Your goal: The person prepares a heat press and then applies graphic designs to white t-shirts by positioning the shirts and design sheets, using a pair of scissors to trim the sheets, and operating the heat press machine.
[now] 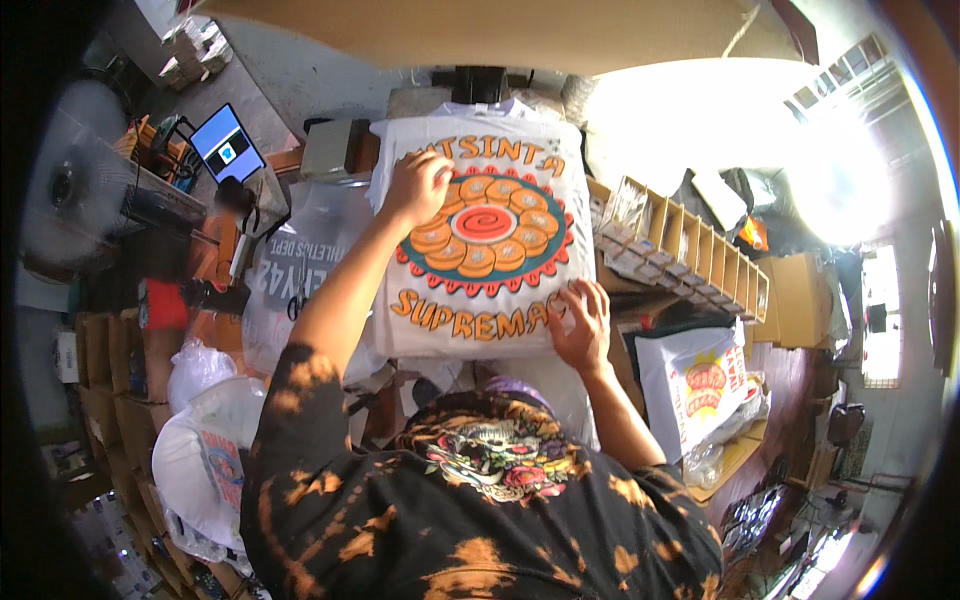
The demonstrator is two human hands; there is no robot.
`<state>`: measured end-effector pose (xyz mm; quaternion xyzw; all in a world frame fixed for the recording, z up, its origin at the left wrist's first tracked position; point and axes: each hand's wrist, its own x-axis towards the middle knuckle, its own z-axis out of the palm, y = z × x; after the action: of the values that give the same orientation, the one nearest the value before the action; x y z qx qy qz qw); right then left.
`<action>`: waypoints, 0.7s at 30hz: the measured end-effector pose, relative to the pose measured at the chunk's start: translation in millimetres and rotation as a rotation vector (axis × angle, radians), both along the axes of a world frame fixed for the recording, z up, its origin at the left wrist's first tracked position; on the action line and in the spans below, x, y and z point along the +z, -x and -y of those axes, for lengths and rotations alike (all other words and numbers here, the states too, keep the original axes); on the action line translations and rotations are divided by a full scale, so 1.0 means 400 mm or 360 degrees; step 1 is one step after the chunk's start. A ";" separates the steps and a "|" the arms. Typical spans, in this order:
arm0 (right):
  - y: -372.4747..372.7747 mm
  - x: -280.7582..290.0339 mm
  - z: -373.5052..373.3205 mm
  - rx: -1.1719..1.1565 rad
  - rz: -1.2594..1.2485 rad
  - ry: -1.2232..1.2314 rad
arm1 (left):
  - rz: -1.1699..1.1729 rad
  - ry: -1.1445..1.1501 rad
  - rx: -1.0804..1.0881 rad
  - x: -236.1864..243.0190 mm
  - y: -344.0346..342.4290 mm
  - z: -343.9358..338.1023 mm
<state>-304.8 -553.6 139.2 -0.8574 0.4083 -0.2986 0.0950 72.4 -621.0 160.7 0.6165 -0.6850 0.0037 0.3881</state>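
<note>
A white T-shirt [560,345] lies spread flat in front of me, its collar at the far end. On it is a round print [484,222] in orange, teal and red, with orange lettering above and below. My left hand [418,190] rests over the print's upper left, its fingers bent and close together; whatever they pinch, if anything, is hidden. At the shirt's lower right edge, my right hand [583,325] touches the fabric with its fingers apart. It covers the end of the lower lettering.
A clear plastic sheet [275,315] with scissors [294,306] on it lies left of the shirt. Beyond stands a lit screen [227,142]. A wooden compartment rack [690,250] is at the right, above another printed white shirt [690,385]. A large brown panel [520,30] overhangs the far side.
</note>
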 end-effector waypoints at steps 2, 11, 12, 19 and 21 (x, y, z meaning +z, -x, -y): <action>-0.008 0.002 0.002 0.0016 -0.0007 -0.0010 | 0.0052 -0.0156 -0.0035 -0.044 -0.039 0.190; -0.020 0.024 0.002 -0.0052 -0.0039 -0.0172 | 0.0249 -0.1758 0.0220 -0.097 -0.135 0.611; -0.015 0.021 0.001 -0.0085 -0.0051 -0.0189 | 0.0315 -0.1891 0.0134 -0.078 -0.111 0.628; -0.017 0.029 0.009 -0.0057 -0.0059 -0.0194 | -0.0233 -0.1631 0.0234 -0.071 -0.160 0.598; -0.017 0.033 0.011 -0.0080 -0.0054 -0.0208 | -0.0549 -0.1465 0.0099 -0.076 -0.158 0.604</action>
<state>-297.9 -558.0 152.2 -0.8438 0.4498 -0.2591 0.1364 135.6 -862.5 130.2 0.7357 -0.5226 -0.3900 0.1830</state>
